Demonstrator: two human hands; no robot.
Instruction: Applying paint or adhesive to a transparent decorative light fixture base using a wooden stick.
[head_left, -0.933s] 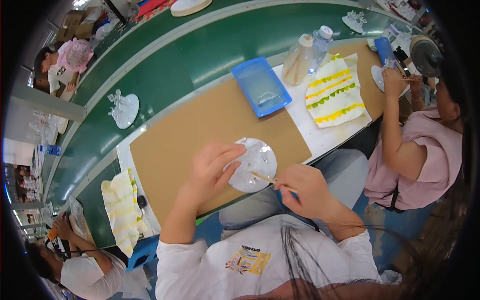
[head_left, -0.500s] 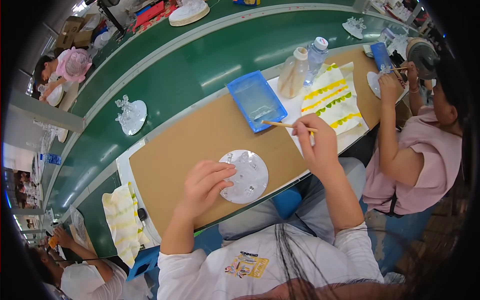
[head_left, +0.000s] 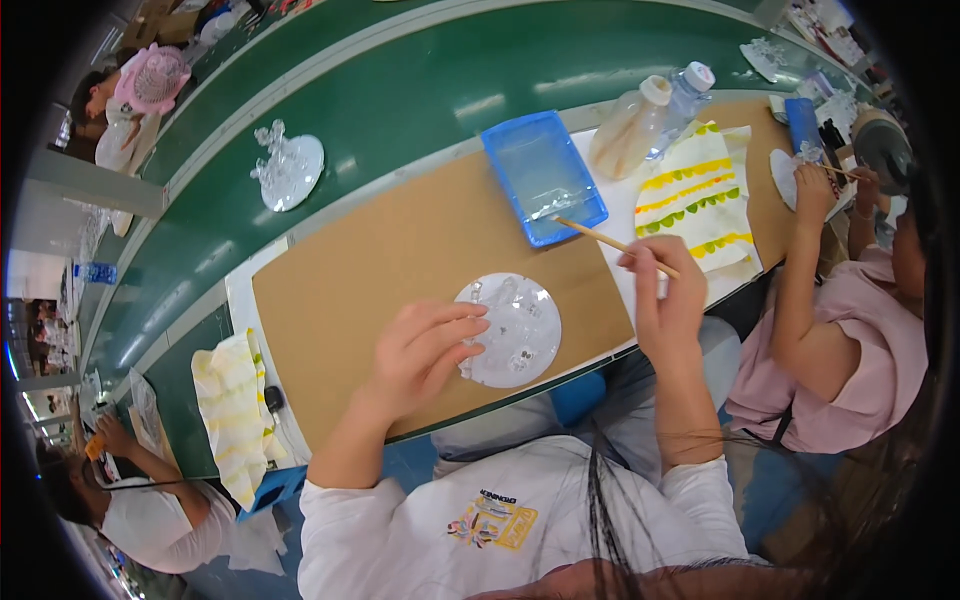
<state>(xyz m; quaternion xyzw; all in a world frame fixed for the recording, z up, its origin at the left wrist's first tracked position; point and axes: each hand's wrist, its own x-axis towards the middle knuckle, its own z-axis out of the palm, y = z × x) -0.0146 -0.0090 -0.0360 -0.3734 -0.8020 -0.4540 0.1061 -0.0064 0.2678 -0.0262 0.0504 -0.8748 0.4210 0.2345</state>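
A round white disc with several small clear pieces on it lies on brown board. My left hand reaches over its left rim, fingers and thumb curled onto the edge; the contact under the fingertips is partly hidden. My right hand pinches a thin wooden stick, tilted down toward the far left. The stick's tip is over the near end of a blue-rimmed shallow tray, which holds something clear. Whether the tip touches the contents I cannot tell.
Two bottles, one cloudy and one clear, stand behind a yellow-striped cloth. Another cloth lies left. A white disc with clear pieces rests on the green table. A person in pink works at right.
The view has shifted, moving the table things up and right in the picture. The stick now slants more steeply, its tip still at the tray's near end. My left hand stays at the disc's rim.
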